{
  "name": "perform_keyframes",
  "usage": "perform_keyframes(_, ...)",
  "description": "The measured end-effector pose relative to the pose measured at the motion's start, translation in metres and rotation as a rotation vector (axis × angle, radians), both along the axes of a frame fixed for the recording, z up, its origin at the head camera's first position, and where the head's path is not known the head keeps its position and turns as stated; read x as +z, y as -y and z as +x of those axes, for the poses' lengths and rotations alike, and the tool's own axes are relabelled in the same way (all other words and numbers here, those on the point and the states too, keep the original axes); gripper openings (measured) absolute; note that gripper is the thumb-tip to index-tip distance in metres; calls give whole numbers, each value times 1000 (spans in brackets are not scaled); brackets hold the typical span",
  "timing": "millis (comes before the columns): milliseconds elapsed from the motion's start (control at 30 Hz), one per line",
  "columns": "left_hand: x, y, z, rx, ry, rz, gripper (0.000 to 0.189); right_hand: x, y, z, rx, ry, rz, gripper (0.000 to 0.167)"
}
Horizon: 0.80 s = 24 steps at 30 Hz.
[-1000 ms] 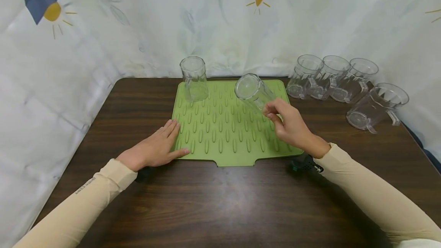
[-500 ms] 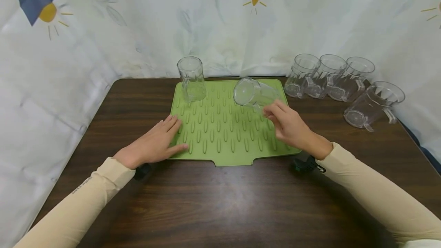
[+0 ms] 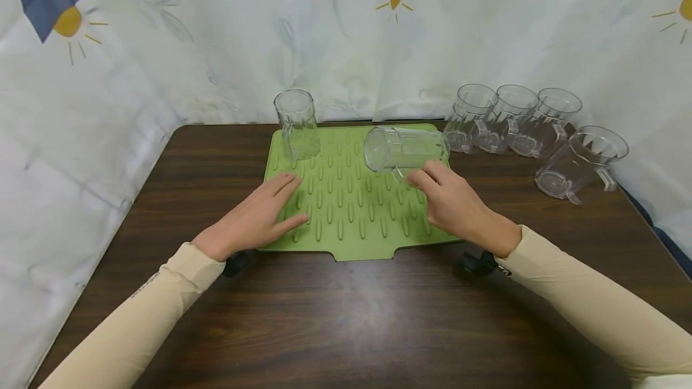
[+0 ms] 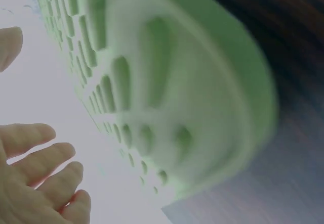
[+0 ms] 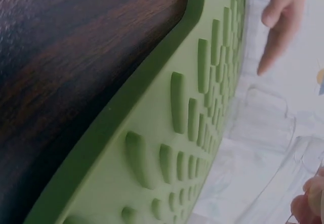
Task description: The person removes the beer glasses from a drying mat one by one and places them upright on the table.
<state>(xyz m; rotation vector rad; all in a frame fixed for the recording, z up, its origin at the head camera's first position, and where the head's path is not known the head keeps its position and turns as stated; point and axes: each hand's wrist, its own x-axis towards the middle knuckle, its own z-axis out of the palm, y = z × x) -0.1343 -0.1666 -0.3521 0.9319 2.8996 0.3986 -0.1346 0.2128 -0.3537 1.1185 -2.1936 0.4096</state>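
Note:
A clear glass-like mug (image 3: pixel 416 144) lies sideways in the air over the green ridged mat (image 3: pixel 362 250), one round end facing left. My right hand (image 3: pixel 454 203) grips it by its handle, the fingers curled. In the right wrist view the fingertips (image 5: pixel 304 206) show beside the clear mug wall (image 5: pixel 283 178). My left hand (image 3: pixel 254 218) is spread over the mat's left side, fingers straight and holding nothing. The left wrist view shows those fingers (image 4: pixel 48 176) apart from the mat's surface. Another clear mug (image 3: pixel 298 131) stands on the mat's back left corner.
Several more clear mugs stand on the dark wooden table (image 3: pixel 346 323) at the right, including one nearer mug (image 3: pixel 578 161) and a back row (image 3: pixel 513 119). A white patterned curtain (image 3: pixel 238 47) hangs behind and beside the table.
The right hand has turned the held mug from tilted to nearly level. The left hand has shifted from the mat's left edge inward to the right.

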Motion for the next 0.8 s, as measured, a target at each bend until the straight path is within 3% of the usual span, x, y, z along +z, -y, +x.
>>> perform_keyframes(333, 2, -25, -8, 3, -45, 129, 77, 2, 2, 2, -24, -52, 102, 41)
perform_keyframes(800, 6, -59, -21, 53, -59, 428, 72, 2, 7, 9, -17, -81, 145, 32)
